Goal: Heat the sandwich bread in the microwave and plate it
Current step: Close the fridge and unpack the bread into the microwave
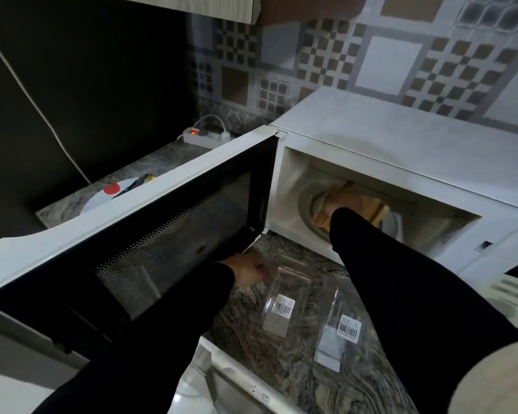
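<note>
The white microwave (401, 150) stands on the counter with its door (150, 231) swung wide open to the left. Inside, on the glass turntable (307, 201), lies the sandwich bread (377, 209), tan slices stacked together. My right hand (346, 195) reaches into the cavity and lies on top of the bread; its fingers are mostly hidden by the cavity's upper edge. My left hand (248, 268), fingers curled, is at the lower corner of the open door, beside a clear plastic sandwich container (284, 297) on the counter.
A second clear container (340, 333) with a barcode label lies on the marbled counter (281, 369). A white plate (108, 195) with a red dot sits left of the door. A power strip (204, 135) rests by the tiled wall.
</note>
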Action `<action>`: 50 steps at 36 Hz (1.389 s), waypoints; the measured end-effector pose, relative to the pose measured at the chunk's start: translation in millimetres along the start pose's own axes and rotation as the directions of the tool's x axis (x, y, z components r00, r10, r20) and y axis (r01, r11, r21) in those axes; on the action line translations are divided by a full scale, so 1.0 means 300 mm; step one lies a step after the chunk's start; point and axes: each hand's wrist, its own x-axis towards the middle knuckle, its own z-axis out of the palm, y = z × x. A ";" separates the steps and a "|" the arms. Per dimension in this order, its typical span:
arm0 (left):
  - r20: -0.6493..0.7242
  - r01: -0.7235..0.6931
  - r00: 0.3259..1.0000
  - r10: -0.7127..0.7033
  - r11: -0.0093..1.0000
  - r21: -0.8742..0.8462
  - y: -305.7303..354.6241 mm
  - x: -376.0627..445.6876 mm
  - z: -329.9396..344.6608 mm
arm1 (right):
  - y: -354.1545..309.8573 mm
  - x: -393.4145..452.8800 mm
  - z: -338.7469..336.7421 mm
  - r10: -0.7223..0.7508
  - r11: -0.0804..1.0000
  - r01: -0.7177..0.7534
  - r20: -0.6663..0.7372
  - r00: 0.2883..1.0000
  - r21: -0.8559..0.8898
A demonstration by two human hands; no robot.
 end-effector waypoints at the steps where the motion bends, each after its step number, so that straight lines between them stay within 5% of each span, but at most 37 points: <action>1: 0.004 0.002 1.000 -0.002 1.000 -0.004 0.003 -0.002 -0.001 | -0.004 -0.012 -0.007 0.022 0.999 -0.022 0.002 1.000 0.049; 5: 0.022 0.012 1.000 -0.011 0.998 -0.058 0.014 -0.005 0.001 | -0.015 -0.073 -0.039 0.048 0.993 -0.047 -0.001 0.999 0.108; 9: -0.060 -0.025 0.998 0.010 0.968 -0.251 0.006 -0.003 0.027 | 0.017 -0.105 -0.018 0.083 0.995 -0.074 -0.161 0.983 0.061; 15: -0.116 -0.094 0.992 0.040 0.858 -0.504 0.009 -0.021 0.038 | 0.020 -0.305 -0.005 0.065 0.973 -0.049 -0.060 0.996 0.227; 22: -0.226 -0.202 0.970 0.092 0.823 -0.531 0.042 -0.117 0.068 | 0.062 -0.517 0.061 0.166 0.946 -0.150 -0.030 0.986 0.287; 32: -0.149 -0.071 0.988 -0.026 0.793 -0.605 0.003 -0.161 0.163 | 0.091 -0.750 0.147 0.149 0.971 -0.147 0.005 0.989 0.187; 40: -0.066 -0.053 0.998 0.021 0.845 -0.532 -0.073 -0.111 0.222 | 0.127 -0.825 0.225 0.139 0.963 -0.153 0.079 0.987 0.223; 50: -0.160 -0.092 0.987 -0.016 0.758 -0.645 -0.089 -0.162 0.184 | 0.160 -0.833 0.268 0.233 0.956 -0.249 0.115 0.966 0.156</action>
